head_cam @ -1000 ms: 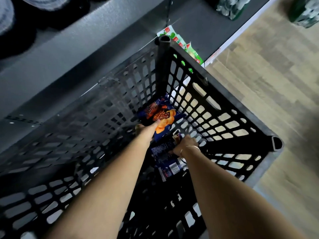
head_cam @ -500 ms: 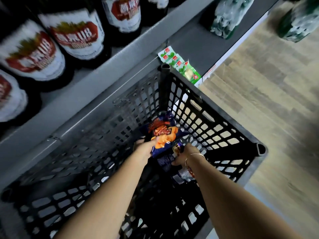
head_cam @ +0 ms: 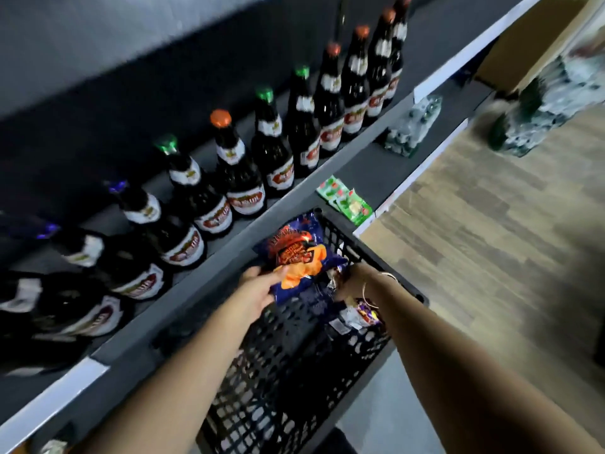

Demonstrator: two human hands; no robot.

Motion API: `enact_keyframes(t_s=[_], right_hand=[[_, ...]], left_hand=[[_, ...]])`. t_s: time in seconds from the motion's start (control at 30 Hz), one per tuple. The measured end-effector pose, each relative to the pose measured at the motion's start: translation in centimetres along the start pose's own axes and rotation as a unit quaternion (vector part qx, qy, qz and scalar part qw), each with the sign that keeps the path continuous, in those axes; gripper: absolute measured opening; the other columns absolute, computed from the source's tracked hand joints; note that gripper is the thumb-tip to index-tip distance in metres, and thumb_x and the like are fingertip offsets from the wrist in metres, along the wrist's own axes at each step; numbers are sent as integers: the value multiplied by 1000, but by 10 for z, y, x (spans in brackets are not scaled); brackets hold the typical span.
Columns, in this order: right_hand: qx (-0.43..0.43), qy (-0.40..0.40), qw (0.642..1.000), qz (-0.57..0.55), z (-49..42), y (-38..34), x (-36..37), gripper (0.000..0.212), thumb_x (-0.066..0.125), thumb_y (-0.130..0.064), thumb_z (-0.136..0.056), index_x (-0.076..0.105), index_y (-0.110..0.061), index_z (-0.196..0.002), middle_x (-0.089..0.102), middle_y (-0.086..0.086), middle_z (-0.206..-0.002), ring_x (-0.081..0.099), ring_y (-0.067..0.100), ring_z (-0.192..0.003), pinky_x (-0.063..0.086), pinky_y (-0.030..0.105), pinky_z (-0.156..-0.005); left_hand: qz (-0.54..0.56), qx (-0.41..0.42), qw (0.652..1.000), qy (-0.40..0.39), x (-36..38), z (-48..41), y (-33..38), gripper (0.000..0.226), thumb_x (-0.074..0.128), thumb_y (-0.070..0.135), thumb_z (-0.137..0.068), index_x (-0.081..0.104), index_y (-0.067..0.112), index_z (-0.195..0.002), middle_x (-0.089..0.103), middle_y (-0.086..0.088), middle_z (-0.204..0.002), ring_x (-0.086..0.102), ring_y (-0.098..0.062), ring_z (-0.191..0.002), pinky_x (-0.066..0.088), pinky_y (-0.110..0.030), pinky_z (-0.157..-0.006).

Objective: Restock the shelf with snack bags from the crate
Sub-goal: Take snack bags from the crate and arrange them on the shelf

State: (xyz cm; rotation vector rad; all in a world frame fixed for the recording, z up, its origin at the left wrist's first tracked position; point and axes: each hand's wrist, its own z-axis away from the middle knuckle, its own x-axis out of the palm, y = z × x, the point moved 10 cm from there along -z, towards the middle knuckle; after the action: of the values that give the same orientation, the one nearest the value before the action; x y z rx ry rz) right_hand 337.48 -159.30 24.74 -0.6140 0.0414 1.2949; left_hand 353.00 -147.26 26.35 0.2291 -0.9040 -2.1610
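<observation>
The left hand (head_cam: pixel 258 286) grips a blue and orange snack bag (head_cam: pixel 299 257) by its lower edge, thumb across the front and fingers curled behind, holding it above the far corner of the black crate (head_cam: pixel 288 371). The right hand (head_cam: pixel 352 280) reaches down inside the crate, its fingers closed on the crinkled top of a second snack bag (head_cam: pixel 355 314) that hangs below the wrist, which wears a thin bangle (head_cam: pixel 376 285). The crate stands against the grey shelf (head_cam: pixel 370 158), where green packets (head_cam: pixel 347 199) lie on the lower level. Dark bottles (head_cam: pixel 235 172) line the level above.
</observation>
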Motion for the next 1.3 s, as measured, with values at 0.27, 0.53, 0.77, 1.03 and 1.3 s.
enact_keyframes(t_s=[0.27,0.53,0.77,1.03,1.3], right_hand=[[-172,205,961,65,156,-84,-109,33,75,-39,-72,62,-10,-81,58,9,-83,52,19,-69,39,27,-61],[-400,480,778,-69,342,-150,-227,36,76,-20,-72,41,-14,-74,49,4,-69,45,23,-67,25,28,-55],[-543,661,511,91,468,-202,-219,15,53,-21,-67,52,-8,-75,57,12,-74,54,34,-68,36,35,-60],[-560,688,419,194,478,-254,-181,30,75,-3,-54,50,-9,-70,54,9,-70,54,31,-62,39,33,-60],[-594,608,496,178,455,-308,-172,31,79,-5,-55,54,-5,-74,58,10,-74,58,34,-67,48,36,-56]], left_hand=[[-30,107,993,-35,13,131,111,62,78,20,-72,49,11,-127,62,-6,-122,57,-23,-115,35,-49,-109],[-32,249,967,-32,26,234,236,28,66,8,-84,49,12,-105,64,-5,-99,65,-8,-73,53,-19,-53],[22,360,932,22,-2,304,326,52,74,18,-77,49,8,-122,60,-13,-124,59,-23,-109,49,-40,-93],[44,388,907,155,-81,316,361,51,80,24,-71,53,9,-112,64,-9,-115,61,-22,-101,45,-30,-82],[11,381,884,270,-140,326,359,57,78,26,-74,50,9,-122,60,-11,-121,57,-35,-111,45,-46,-94]])
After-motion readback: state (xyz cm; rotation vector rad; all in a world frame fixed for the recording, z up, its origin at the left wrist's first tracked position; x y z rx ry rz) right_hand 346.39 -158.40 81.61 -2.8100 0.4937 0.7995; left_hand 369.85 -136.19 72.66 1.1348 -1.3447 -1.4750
